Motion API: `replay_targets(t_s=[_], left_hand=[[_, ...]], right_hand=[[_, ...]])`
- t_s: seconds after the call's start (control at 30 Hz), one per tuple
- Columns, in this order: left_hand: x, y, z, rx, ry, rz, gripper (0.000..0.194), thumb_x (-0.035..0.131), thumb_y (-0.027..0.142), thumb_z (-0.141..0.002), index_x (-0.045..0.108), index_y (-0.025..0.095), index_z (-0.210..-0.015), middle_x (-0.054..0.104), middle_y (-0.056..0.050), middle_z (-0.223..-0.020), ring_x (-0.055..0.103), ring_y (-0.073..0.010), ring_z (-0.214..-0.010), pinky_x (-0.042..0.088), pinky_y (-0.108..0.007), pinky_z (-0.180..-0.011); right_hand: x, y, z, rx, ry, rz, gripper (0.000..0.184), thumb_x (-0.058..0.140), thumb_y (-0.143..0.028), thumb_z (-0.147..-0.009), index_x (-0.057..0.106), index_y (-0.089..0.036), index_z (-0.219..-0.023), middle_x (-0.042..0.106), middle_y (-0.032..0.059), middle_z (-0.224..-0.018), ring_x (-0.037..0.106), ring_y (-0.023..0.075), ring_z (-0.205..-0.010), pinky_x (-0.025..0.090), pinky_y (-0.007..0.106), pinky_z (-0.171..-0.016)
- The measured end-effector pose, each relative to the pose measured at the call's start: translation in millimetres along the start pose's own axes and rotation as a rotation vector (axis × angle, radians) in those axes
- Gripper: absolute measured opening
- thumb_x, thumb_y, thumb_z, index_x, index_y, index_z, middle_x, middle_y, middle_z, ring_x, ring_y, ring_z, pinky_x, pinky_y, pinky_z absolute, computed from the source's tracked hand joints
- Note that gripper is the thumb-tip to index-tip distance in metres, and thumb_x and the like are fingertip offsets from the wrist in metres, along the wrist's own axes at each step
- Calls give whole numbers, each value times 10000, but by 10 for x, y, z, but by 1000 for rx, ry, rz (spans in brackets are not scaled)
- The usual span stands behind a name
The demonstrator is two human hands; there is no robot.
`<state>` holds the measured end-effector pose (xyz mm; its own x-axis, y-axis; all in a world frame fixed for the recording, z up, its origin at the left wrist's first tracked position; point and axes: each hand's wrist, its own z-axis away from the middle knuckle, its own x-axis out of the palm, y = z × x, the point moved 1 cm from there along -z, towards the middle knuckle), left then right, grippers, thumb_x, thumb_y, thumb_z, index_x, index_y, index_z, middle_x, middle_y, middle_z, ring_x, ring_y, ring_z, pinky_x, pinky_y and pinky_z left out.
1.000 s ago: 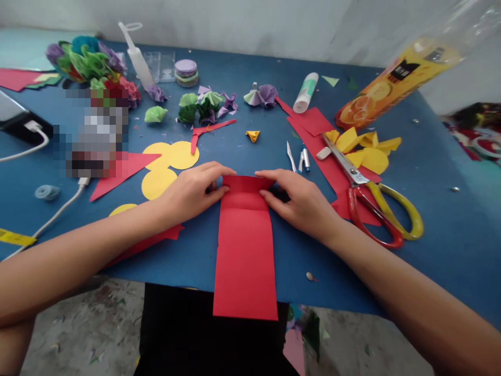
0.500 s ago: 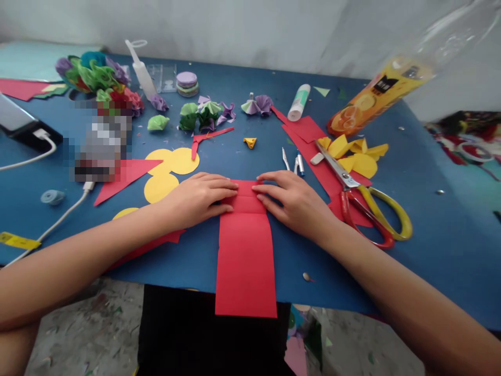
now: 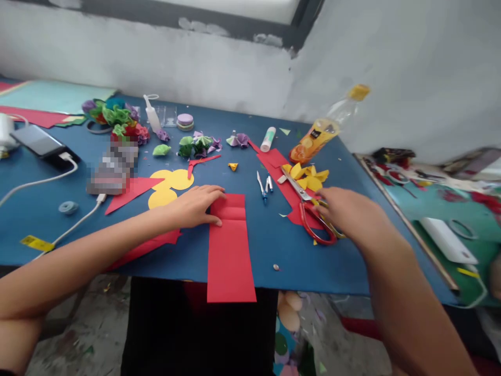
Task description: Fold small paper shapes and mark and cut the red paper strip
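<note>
A creased strip of red paper lies in front of me, its near end hanging past the table edge. My left hand holds the strip down at its upper left edge, thumb and forefinger apart on the paper. To the right, my right hand is at a pair of scissors with one red and one yellow handle. Its fingers curl at the yellow handle; the thumb is hidden. The scissor blades rest by yellow paper pieces and red scraps.
A compass, glue stick and tilted juice bottle stand or lie beyond the strip. Yellow paper circles, a blurred-out phone with a white cable, and crumpled paper flowers are at left.
My right hand has left the red strip and moved right to the scissors. My left hand stays on the strip. The view has shifted up and to the right.
</note>
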<state>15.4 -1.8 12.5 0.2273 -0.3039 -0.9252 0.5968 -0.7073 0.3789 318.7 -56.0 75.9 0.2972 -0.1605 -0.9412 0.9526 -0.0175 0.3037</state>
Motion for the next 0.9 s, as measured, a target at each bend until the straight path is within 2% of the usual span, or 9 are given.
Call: replay_targets(t_s=[0.07, 0.17, 0.23, 0.3, 0.4, 0.53, 0.7, 0.8, 0.9], left_hand=[[-106, 54, -95, -64, -52, -14, 755, 676, 430, -691, 383, 156, -1330, 458, -139, -1350, 445, -281, -1217, 397, -365, -949], [-250, 150, -306, -101, -184, -63, 821, 715, 391, -605, 397, 171, -1330, 504, -151, -1300, 493, -307, -1156, 446, -365, -868], [-300, 201, -467, -116, -278, -90, 707, 723, 378, -562, 532, 172, -1211, 610, -150, -1142, 582, -314, -998, 473, -372, -782], [-322, 238, -605, -103, -279, -120, 525, 720, 355, -535, 650, 156, -1016, 668, -141, -947, 622, -302, -832, 478, -379, -712], [-359, 287, -678, -39, -261, -82, 216, 672, 278, -546, 682, 172, -735, 664, -73, -711, 597, -216, -612, 460, -320, -600], [-570, 401, -458, -2, -77, 38, 167, 616, 268, -614, 659, 170, -743, 647, -38, -661, 533, -136, -485, 403, -246, -472], [-839, 636, 154, 1, 112, 500, 236, 594, 323, -726, 649, 176, -902, 697, -56, -843, 639, -154, -659, 488, -239, -540], [-816, 757, 526, -17, 371, 754, 250, 605, 334, -759, 658, 160, -931, 702, -73, -907, 659, -157, -738, 531, -264, -631], [-659, 833, 797, -125, 569, 965, 282, 660, 349, -731, 665, 155, -936, 707, -74, -905, 665, -155, -726, 549, -265, -632]], right_hand=[[122, 17, 125, 2, -86, -6, 277, 531, -291, -834, 638, -102, -1005, 650, 142, -920, 619, 281, -823, 463, 365, -683], [385, -27, 252, -10, 44, -81, 342, 429, -309, -888, 625, -84, -1055, 609, 165, -979, 599, 261, -882, 457, 364, -780], [551, -34, 285, 39, 210, -176, 385, 425, -318, -889, 592, -70, -1131, 581, 178, -1047, 577, 267, -957, 445, 375, -843], [677, -1, 284, 153, 316, -305, 448, 459, -339, -874, 549, -38, -1194, 565, 191, -1078, 561, 278, -1011, 440, 382, -872], [764, 69, 258, 235, 321, -425, 433, 523, -369, -838, 602, -50, -1120, 586, 187, -1030, 579, 283, -965, 441, 405, -864], [748, 103, 247, 247, 311, -481, 311, 531, -333, -831, 649, -79, -965, 621, 181, -956, 600, 269, -901, 449, 393, -823], [671, 75, 395, 325, 355, -537, 326, 508, -258, -820, 576, -26, -1041, 630, 240, -952, 610, 313, -903, 454, 425, -788], [615, 67, 635, 362, 443, -632, 418, 481, -311, -828, 507, -35, -1142, 609, 246, -1028, 599, 320, -953, 448, 438, -818], [585, -1, 975, 360, 637, -970, 506, 537, -404, -771, 469, -111, -1178, 614, 160, -986, 606, 274, -877, 467, 418, -796]])
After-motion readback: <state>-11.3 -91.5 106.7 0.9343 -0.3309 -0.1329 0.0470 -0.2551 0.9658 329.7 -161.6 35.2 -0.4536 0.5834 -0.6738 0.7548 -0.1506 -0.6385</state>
